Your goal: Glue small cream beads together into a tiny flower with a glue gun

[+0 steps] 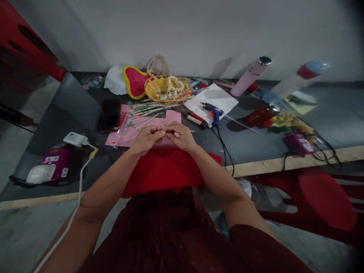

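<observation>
- Pink paper (125,141) lies on the table (241,151), some sticks (145,109) across it.
- Left hand (148,138) and right hand (182,135) meet above it, fingertips pinching a small piece (164,125) too tiny to identify.
- Glue gun (214,113) rests right, on white paper (224,98).
- Basket (154,88) sits far, red cloth (167,170) near.

The surface (244,149) is dark grey. At its front edge is red cloth (162,170), with pink paper (126,142) behind.
</observation>
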Demonstrator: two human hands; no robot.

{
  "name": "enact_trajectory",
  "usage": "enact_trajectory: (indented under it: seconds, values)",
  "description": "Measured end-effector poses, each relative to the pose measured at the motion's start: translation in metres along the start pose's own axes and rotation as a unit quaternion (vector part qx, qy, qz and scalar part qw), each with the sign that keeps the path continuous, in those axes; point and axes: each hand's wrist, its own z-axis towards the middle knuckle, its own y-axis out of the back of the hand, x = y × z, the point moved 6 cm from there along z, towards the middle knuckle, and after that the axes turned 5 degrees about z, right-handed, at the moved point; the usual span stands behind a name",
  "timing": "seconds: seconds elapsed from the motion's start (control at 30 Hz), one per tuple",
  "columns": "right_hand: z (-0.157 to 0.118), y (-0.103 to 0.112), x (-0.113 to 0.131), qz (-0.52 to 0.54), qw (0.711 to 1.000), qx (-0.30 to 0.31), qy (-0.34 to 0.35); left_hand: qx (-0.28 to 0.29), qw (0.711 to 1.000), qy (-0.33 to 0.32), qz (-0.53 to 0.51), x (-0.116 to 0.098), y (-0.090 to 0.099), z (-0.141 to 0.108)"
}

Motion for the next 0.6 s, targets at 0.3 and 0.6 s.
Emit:
enact_trajectory:
  seconds: [0.3,0.6]
  values:
    - [0.0028,0.0065,0.0066,0.006,1.000,-0.002,0.007,0.029,0.996,0.047,-0.065,-0.0030,-0.0029,-0.0028]
    - [0.0015,0.0049,0.0056,-0.039,0.999,-0.001,0.022,0.010,0.996,0.060,-0.067,-0.0017,-0.0010,-0.0034]
